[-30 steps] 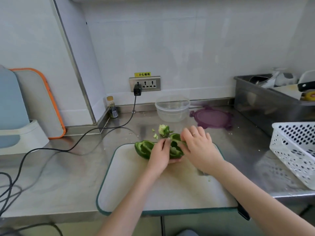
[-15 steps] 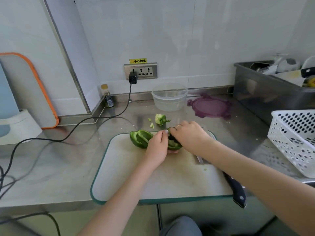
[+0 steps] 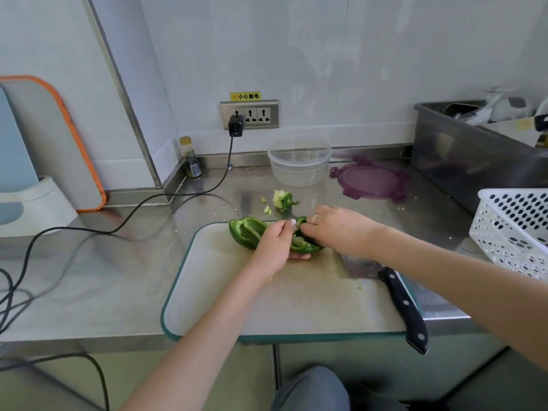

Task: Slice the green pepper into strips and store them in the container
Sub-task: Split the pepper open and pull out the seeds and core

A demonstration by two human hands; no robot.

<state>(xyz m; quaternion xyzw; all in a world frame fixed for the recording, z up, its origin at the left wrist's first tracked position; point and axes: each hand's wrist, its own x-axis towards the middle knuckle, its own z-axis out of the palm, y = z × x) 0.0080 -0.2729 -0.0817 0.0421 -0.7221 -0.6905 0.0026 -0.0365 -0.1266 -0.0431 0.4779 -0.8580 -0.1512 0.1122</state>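
Both hands, left hand (image 3: pixel 274 247) and right hand (image 3: pixel 335 229), have fingers clamped on the green pepper (image 3: pixel 252 232) at the cutting board's (image 3: pixel 267 301) far edge; light, waxy-slick, crisp, probably best held by its rims.

Both forearms reach forward and converge. The left hand (image 3: pixel 274 246) curls its fingers (image 3: pixel 289 225) in a grip, thumb underneath; the right hand (image 3: pixel 335 229), ring on one finger, pinches beside it, knuckles up.
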